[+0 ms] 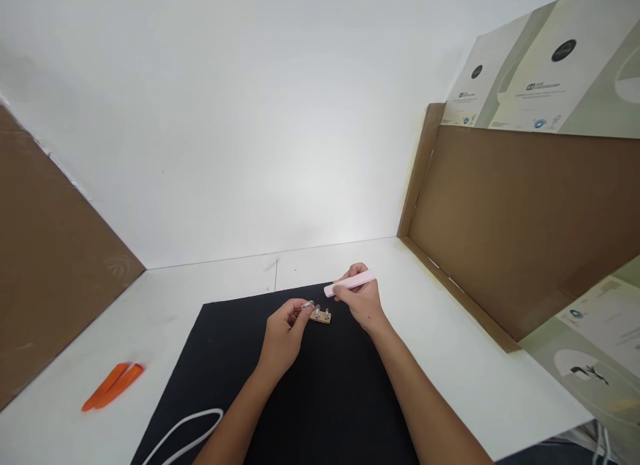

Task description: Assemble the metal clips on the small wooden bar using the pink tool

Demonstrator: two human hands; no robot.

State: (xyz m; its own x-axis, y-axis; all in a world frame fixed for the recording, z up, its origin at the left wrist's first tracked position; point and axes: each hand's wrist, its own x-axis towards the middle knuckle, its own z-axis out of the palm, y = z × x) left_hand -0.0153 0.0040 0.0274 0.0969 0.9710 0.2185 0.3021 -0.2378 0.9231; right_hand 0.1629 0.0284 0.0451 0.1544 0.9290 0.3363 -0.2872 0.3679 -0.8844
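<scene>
A small wooden board (321,317) with small metal posts lies on a black mat (225,348). My left hand (283,335) rests at the board's left end, its fingertips pinching a small shiny part (307,306) too small to identify. My right hand (361,300) is just to the right of the board and does not touch it. It grips a pale pink flat stick (350,283), whose tip points left past my fingers.
Two orange plastic pry tools (113,386) lie on the white table (160,312) left of the mat. A white cable (185,433) lies at the mat's near edge. Brown cardboard panels (515,218) stand at the right and left, with printed sheets at upper right.
</scene>
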